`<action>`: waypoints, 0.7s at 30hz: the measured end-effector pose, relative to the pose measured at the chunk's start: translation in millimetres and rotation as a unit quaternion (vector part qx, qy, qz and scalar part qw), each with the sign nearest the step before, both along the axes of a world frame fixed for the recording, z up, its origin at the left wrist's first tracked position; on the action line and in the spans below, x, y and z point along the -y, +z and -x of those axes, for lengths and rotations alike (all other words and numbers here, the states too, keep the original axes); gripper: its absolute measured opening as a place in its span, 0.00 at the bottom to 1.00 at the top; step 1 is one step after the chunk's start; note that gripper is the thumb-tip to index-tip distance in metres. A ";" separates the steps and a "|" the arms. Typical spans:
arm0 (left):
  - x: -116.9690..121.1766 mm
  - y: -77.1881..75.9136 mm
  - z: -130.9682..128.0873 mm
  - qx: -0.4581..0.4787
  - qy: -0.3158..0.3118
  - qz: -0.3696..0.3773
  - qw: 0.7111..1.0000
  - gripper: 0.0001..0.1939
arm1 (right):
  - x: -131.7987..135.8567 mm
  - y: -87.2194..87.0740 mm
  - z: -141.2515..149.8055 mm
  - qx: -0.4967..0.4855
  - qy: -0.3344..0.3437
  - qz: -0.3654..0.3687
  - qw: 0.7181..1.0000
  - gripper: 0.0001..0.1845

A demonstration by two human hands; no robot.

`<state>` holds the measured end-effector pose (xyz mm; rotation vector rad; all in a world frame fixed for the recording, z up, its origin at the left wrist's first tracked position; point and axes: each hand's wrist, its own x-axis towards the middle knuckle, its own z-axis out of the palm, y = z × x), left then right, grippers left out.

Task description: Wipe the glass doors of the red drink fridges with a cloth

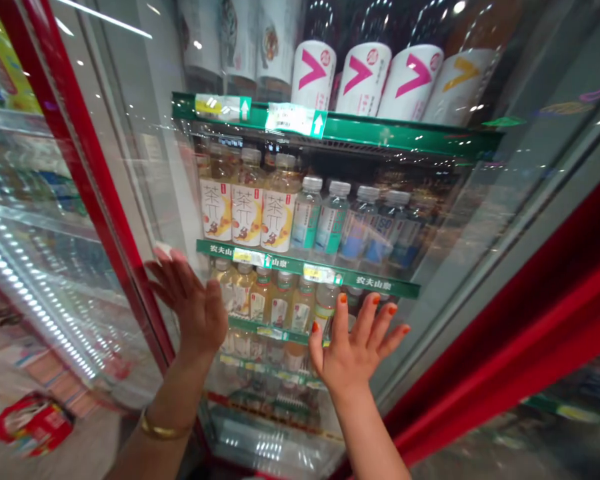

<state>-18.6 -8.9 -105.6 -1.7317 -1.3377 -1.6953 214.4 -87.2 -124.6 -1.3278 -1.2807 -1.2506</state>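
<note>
My left hand, with a gold bangle on its wrist, is raised beside the red frame at the left of a glass-fronted drinks cooler. Its fingers are stretched out, and a small white patch that I cannot make out shows at the fingertips. With spread fingers and orange nails, my right hand is up before the lower shelves; whether it touches the glass I cannot tell. Nothing is in its grasp. Behind the hands stand small drink bottles, with tea bottles and water bottles one shelf above.
Large bottles with white labels fill the top shelf, edged by a green price strip. A thick red frame slants along the right. Lit shelves stand at left, and a red package lies on the floor.
</note>
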 end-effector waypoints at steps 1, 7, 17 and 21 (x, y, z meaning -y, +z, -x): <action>-1.1 16.9 -10.0 -0.007 -0.010 -0.011 1.000 0.42 | 2.0 1.0 -0.4 0.002 -0.002 0.005 1.000 0.46; 29.7 -10.8 -81.4 -0.288 -0.083 -0.147 0.943 0.40 | 24.7 2.0 -20.5 -0.001 0.050 0.046 0.998 0.48; 15.2 42.0 -71.0 -0.136 -0.082 -0.089 0.983 0.44 | 8.4 -19.3 -36.7 -0.019 -0.008 -0.017 1.000 0.47; 40.8 16.7 -110.8 -0.352 -0.136 -0.167 0.911 0.33 | 14.7 -21.0 -44.1 -0.009 0.053 -0.050 0.997 0.46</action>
